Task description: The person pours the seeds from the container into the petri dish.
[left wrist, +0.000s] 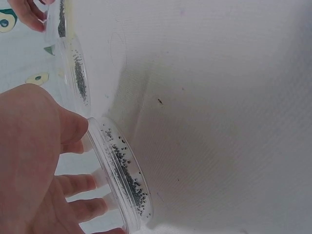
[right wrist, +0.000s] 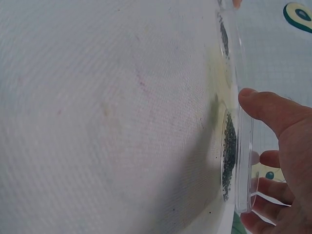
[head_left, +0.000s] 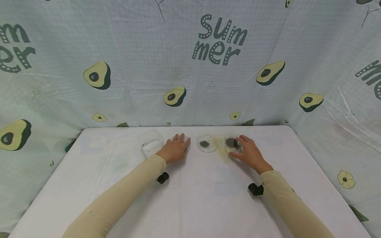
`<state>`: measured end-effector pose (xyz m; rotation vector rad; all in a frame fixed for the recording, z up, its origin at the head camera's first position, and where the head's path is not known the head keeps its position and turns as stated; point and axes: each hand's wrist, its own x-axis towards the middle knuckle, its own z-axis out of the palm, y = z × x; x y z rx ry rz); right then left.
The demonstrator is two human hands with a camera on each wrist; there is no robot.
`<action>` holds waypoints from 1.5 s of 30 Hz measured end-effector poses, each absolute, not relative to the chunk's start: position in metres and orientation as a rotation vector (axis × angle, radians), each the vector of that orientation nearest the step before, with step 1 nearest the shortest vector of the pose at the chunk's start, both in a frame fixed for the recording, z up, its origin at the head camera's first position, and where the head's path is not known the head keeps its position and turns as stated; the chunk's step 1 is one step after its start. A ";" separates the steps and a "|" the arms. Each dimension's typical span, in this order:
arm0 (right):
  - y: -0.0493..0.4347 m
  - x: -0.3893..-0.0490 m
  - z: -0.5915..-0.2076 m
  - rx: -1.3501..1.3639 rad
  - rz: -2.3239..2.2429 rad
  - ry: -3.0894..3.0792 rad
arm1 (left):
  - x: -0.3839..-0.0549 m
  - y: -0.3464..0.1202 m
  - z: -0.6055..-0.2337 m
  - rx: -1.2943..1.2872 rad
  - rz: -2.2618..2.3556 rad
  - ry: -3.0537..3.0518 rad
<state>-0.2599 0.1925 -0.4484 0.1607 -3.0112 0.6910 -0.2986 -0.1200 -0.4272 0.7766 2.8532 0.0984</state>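
My left hand (head_left: 175, 149) spans a clear petri dish (left wrist: 141, 195) from above, thumb at one side of the lid (left wrist: 113, 175) and fingertips spread along it. Dark granules lie scattered inside this dish. On the right, my right hand (head_left: 248, 153) holds the lid (right wrist: 244, 165) of another petri dish (head_left: 228, 136) between thumb and fingers. That lid sits on or just over the dish, which holds a dark heap of granules (right wrist: 228, 151). Between the hands stands a third petri dish (head_left: 212, 145) with a small dark pile (head_left: 204, 144).
A clear plastic container (head_left: 153, 135) with a white piece (head_left: 151, 145) stands left of my left hand. Yellowish powder stains (head_left: 221, 148) mark the white tabletop (head_left: 196, 195) between two dishes. A printed curtain (head_left: 143, 72) rises behind the table's far edge.
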 end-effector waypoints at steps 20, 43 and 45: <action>0.195 -0.268 -0.449 0.197 0.660 -3.001 | -0.301 -0.120 -0.429 0.751 0.092 2.854; 0.193 -0.281 -0.451 0.185 0.695 -3.010 | -0.303 -0.119 -0.428 0.756 0.087 2.841; 0.193 -0.282 -0.451 0.180 0.702 -3.013 | -0.303 -0.119 -0.428 0.755 0.077 2.844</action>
